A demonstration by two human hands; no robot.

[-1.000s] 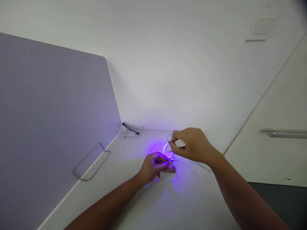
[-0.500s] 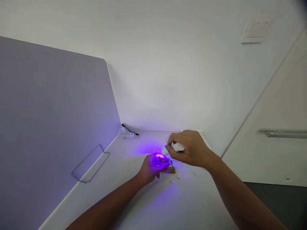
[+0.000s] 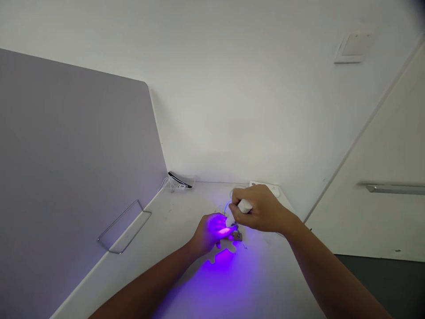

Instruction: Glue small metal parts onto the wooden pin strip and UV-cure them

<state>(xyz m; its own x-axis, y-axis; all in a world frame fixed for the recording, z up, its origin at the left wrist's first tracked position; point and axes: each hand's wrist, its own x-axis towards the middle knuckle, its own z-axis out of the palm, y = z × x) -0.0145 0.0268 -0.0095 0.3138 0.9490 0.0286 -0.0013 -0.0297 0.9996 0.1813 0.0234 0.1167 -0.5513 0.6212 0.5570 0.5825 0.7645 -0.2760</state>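
Observation:
My right hand is closed around a white handheld UV lamp, its lit end tilted down towards my left hand. The fingers of my left hand are drawn together under violet glare, and what they pinch is too small and washed out to name. Just past those fingertips lies a small brown block with shiny metal bits on it, partly covered by the hand. Violet light spreads over the white tabletop, where the left hand casts a finger-shaped shadow.
A grey panel stands along the left edge, with a metal wire loop by its base. At the back are a clear tray holding a dark strip, some cables, and a white power strip. A cabinet handle is at right.
The UV lamp has tipped and shifted slightly, so the brightest glow moved from the back of my left hand's fingers down to their near side and onto the tabletop in front.

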